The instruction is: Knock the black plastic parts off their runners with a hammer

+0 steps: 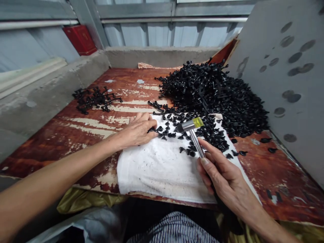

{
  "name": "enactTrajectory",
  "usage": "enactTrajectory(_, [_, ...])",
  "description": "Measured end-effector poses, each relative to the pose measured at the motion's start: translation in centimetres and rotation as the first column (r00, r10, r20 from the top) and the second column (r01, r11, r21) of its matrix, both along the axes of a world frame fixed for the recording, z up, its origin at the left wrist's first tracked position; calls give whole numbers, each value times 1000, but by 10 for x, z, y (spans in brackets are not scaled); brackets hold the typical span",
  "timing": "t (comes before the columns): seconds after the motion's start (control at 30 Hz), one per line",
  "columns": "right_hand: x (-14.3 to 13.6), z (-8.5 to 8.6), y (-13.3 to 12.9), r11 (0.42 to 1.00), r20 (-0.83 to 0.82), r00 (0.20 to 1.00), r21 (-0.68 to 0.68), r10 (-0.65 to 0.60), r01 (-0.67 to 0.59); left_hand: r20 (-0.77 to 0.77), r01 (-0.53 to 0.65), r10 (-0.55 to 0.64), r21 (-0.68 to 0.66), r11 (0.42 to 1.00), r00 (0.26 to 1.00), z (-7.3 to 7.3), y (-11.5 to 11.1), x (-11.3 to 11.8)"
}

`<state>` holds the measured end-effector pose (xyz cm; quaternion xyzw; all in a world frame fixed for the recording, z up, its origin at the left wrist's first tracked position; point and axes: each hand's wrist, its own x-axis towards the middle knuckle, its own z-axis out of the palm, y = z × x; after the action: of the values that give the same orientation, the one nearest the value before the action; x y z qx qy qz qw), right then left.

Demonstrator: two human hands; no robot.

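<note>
Head view, sole view on my feed; clock read from its centre.

Item: right hand (220, 165), at four o'clock. Closed round the handle of a hammer (193, 135), thumb laid along the shaft, presumably to steady the head. Hammer head raised at an angle over the pieces; yellow face towards one o'clock, dark face towards nine.

Item: left hand (138, 131), at eight o'clock. Palm down, fingers bent over dark pieces at the cloth's far left edge. I cannot tell whether they pinch one or merely rest there, the fingers hiding the contact.

Item: loose black pieces (215, 136), strewn from the centre round to four o'clock, mostly on the cloth and between the two hands, which I judge keeps them within reach of both.

Item: white cloth (157, 168), at six o'clock, spread near the front edge; I take it for a cushion over the worn reddish table (63, 135).

Item: large black heap (202, 87), at one to two o'clock, beyond the cloth. A grey panel (275, 81) stands beside it at two to three o'clock, probably useful as a side wall.

Item: small black cluster (95, 99), near ten o'clock, set apart from the heap.
</note>
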<state>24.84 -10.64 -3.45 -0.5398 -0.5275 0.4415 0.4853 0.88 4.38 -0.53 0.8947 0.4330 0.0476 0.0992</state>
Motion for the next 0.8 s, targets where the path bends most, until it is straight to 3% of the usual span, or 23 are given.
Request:
enactTrajectory(0.1, [0, -2, 0, 998, -16, 1000, -53, -27, 26, 49, 26, -19, -141, 990, 999, 12, 9, 4])
enactTrajectory(0.2, [1, -6, 0, 993, -65, 997, -108, -46, 39, 235, 46, 25, -292, 955, 972, 21, 19, 7])
enactTrajectory(0.3, [2, -9, 0, 991, -101, 992, -123, -72, 59, 292, -18, 160, -435, 900, 943, 19, 25, 13])
enactTrajectory(0.4, [3, -9, 0, 989, -136, 988, -134, -75, 57, 260, -150, 363, -591, 792, 895, 13, 25, 22])
enactTrajectory(0.5, [3, -8, 1, 989, -166, 984, -139, -72, 49, 291, -207, 485, -643, 738, 825, 12, 21, 30])
enactTrajectory(0.67, [3, -7, 3, 987, -197, 977, -152, -81, 51, 319, -214, 539, -673, 708, 780, 16, 16, 35])
enactTrajectory(0.8, [3, -6, 2, 987, -213, 974, -157, -76, 43, 320, -222, 582, -706, 673, 748, 11, 17, 35])
